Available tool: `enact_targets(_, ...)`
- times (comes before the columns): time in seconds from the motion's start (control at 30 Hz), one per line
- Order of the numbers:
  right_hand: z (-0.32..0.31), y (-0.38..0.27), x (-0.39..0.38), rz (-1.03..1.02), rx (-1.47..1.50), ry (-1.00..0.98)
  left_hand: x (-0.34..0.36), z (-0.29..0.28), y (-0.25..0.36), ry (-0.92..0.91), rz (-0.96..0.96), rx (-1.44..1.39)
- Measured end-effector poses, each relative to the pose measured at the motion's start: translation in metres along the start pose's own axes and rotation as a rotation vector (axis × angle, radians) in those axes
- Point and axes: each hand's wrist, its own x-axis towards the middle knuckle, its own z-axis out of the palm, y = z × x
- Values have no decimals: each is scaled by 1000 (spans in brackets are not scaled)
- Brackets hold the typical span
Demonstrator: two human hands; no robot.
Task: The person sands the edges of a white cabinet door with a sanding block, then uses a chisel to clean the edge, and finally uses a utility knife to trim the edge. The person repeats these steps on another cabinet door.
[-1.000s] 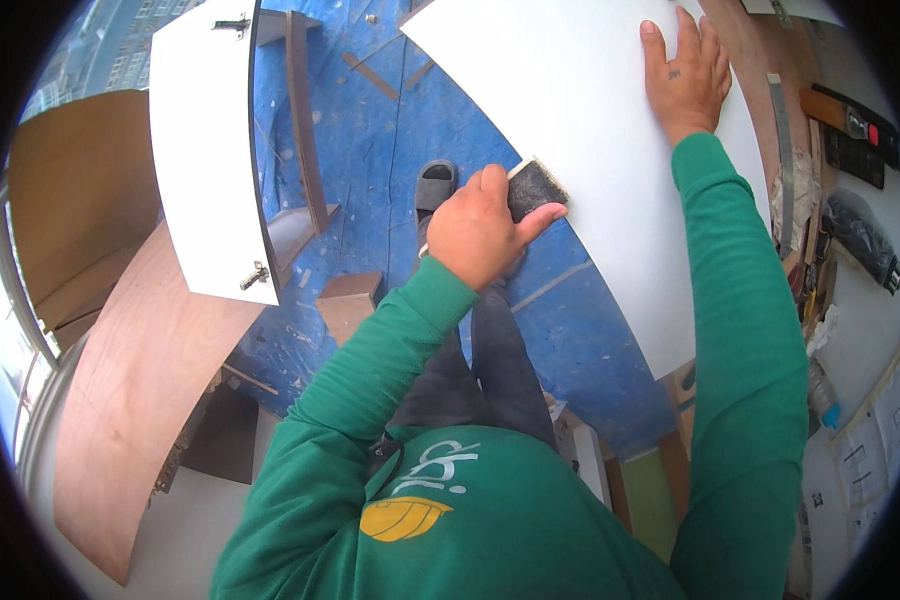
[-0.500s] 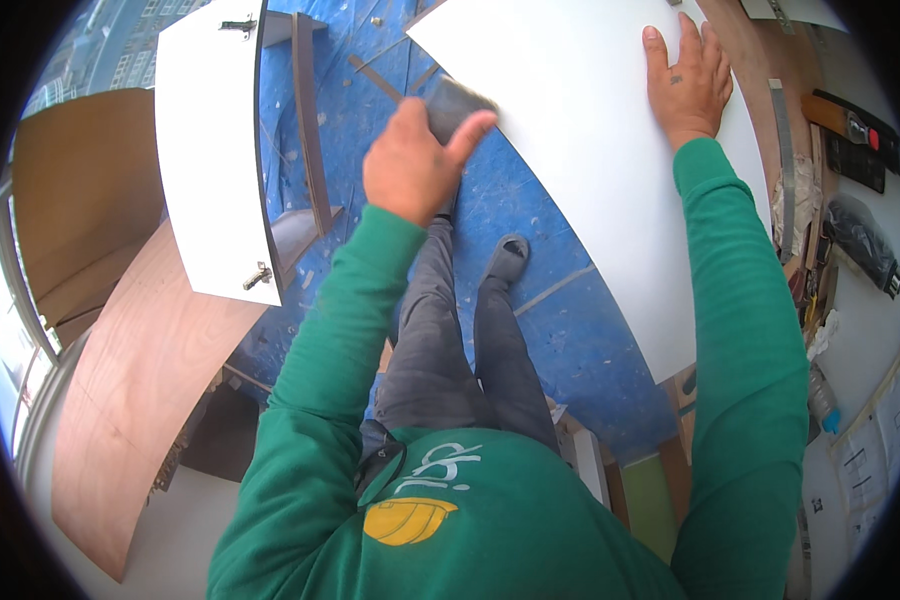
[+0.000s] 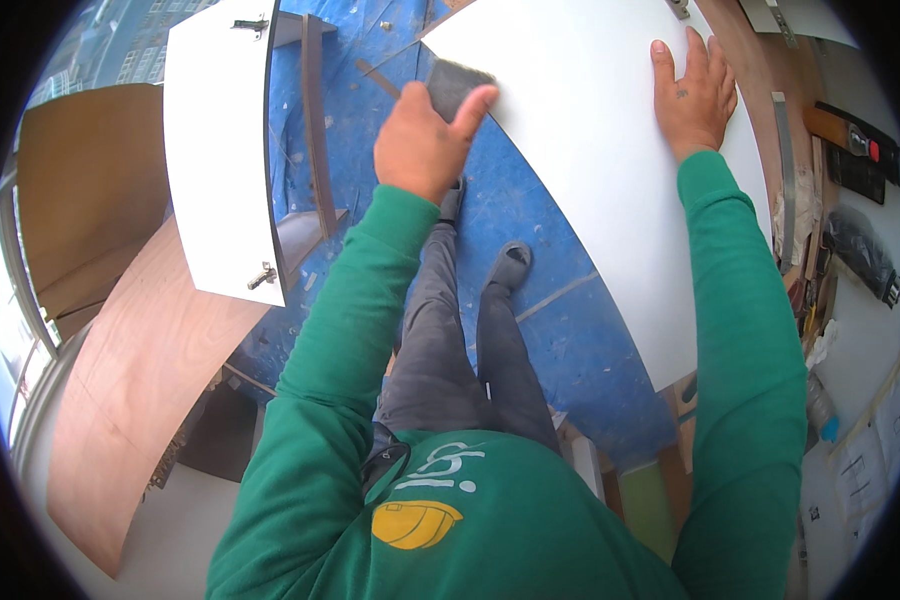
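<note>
A large white panel [image 3: 590, 170] lies before me, its left edge running diagonally toward me. My left hand [image 3: 425, 145] is closed around a dark grey sanding block [image 3: 457, 86], thumb on the near side. The block meets the panel's left edge close to the far left corner. Flat on the panel's right part rests my right hand [image 3: 696, 100], fingers spread and pointing away from me, holding nothing. The block's underside is hidden.
On the left stands a white cabinet door [image 3: 220, 160] with metal hinges, beside a curved-looking plywood sheet [image 3: 140, 370] and a brown board [image 3: 90, 190]. Blue sheeting [image 3: 560, 310] covers the floor. Tools, including a brown-handled one [image 3: 832, 128], lie at the right.
My left hand and the sanding block have shifted slightly away from me along the panel's edge. The right hand stays flat in place on the panel.
</note>
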Motion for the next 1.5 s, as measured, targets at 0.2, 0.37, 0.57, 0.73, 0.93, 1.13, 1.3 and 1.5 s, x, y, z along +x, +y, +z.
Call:
enact_targets(0.2, -6, 4, 0, 18, -30, -24, -26, 14, 7, -117, 62, -76)
enact_targets(0.37, -7, -4, 2, 17, -22, -41, 47, -8, -7, 57, -48, -221)
enact_targets(0.57, -9, -3, 2, 33, -36, -54, 0, 14, -4, -39, 99, -80)
enact_targets(0.73, -9, -4, 3, 30, -40, -53, 57, -12, -16, 25, -30, -103)
enact_targets(0.93, -8, -9, 5, 34, 1, -64, 30, 3, -12, 17, -27, -118)
enact_targets(1.13, -13, 0, 4, 48, -23, -60, 50, -2, -14, 73, -58, -175)
enact_targets(1.3, -9, -7, 3, 38, -22, -67, 78, -10, -37, 64, -186, -118)
enact_targets(1.5, -12, -1, 4, 30, -13, -59, 18, 7, -61, 107, -295, -562)
